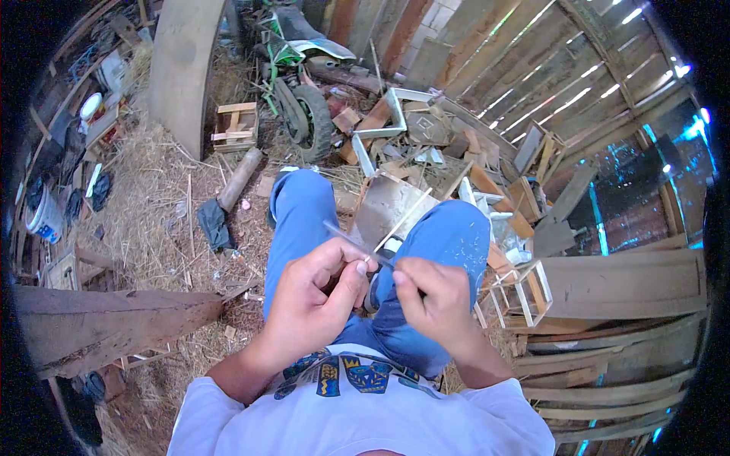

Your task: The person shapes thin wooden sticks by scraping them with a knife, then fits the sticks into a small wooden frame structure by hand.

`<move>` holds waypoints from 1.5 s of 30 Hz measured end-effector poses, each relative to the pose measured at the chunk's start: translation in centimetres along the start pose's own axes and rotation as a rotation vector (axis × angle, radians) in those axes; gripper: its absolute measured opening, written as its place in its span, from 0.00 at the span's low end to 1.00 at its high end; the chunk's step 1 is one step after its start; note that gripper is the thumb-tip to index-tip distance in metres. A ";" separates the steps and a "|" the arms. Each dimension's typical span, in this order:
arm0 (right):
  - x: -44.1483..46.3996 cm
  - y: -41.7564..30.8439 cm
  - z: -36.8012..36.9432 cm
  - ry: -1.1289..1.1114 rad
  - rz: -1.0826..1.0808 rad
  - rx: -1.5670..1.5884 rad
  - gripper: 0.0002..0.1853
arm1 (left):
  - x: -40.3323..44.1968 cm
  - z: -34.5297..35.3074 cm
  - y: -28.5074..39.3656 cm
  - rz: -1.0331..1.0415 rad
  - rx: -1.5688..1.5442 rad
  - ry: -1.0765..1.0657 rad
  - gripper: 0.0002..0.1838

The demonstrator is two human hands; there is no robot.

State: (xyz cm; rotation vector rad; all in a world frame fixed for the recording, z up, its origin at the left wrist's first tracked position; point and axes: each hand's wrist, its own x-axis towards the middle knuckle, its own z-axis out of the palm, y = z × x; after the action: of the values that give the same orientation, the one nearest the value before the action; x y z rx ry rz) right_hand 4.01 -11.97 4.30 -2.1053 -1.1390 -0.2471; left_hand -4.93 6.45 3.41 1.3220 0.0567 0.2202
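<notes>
My left hand [323, 292] is closed, its thumb and fingers pinching the near end of a thin pale wooden stick [403, 220]. The stick slants up and away to the right between my knees. My right hand [435, 296] is closed on a narrow grey blade [386, 261], which runs up and left across the stick by my left fingertips. Any handle is hidden inside the right fist. Both hands are close together above my lap, over my blue trousers [304, 209].
Ahead is a dirt bike [300, 106], with a small wooden crate [236, 125] beside it. Small wooden frames [521, 296] and boards lie to the right. A thick beam [122, 323] juts in from the left; a white bucket [46, 216] stands beyond it. Straw [144, 197] covers the ground.
</notes>
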 end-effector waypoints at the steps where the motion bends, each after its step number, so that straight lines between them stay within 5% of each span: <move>1: 0.4 0.6 0.1 -0.009 -0.003 0.016 0.03 | 0.1 0.0 0.1 -0.013 -0.027 0.003 0.06; 4: 2.0 1.9 -0.2 0.097 0.236 0.061 0.03 | 0.7 -0.3 0.6 -0.023 0.007 0.018 0.07; 7: 1.9 2.3 1.2 -0.040 -0.009 0.135 0.04 | 1.0 -0.4 0.7 -0.057 0.032 0.070 0.07; 11: 3.8 3.6 1.0 0.031 0.187 0.150 0.03 | 1.3 -0.7 0.2 -0.072 0.053 0.106 0.07; 15: 3.1 3.9 2.8 -0.161 -0.030 0.170 0.03 | 1.7 -1.2 -0.1 -0.084 0.095 0.130 0.06; 21: 4.1 5.3 5.1 -0.097 -0.076 0.216 0.03 | 1.4 -2.1 -0.4 -0.106 0.210 0.210 0.06; 25: 5.8 4.6 4.9 -0.148 0.229 0.378 0.06 | 0.9 -2.7 -0.1 -0.172 0.223 0.148 0.06; 28: 6.8 4.6 5.7 -0.098 0.361 0.929 0.07 | 0.6 -2.4 -0.9 -0.220 0.268 0.105 0.06; 41: 6.8 5.3 5.7 0.023 0.430 0.951 0.08 | -0.3 -3.8 -2.2 -0.137 0.301 0.289 0.08; 43: 6.7 5.7 6.4 0.094 0.409 0.793 0.08 | -0.3 -3.7 -1.7 -0.119 0.327 0.305 0.08; 45: 6.0 4.8 7.0 0.042 0.151 0.329 0.07 | -0.1 -3.5 -1.4 -0.097 0.351 0.313 0.08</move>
State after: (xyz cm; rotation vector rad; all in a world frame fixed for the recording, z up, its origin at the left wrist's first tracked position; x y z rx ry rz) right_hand 10.18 -5.07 -0.32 -1.8720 -0.9208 -0.0287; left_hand -5.48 9.45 1.18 1.6189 0.4402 0.3440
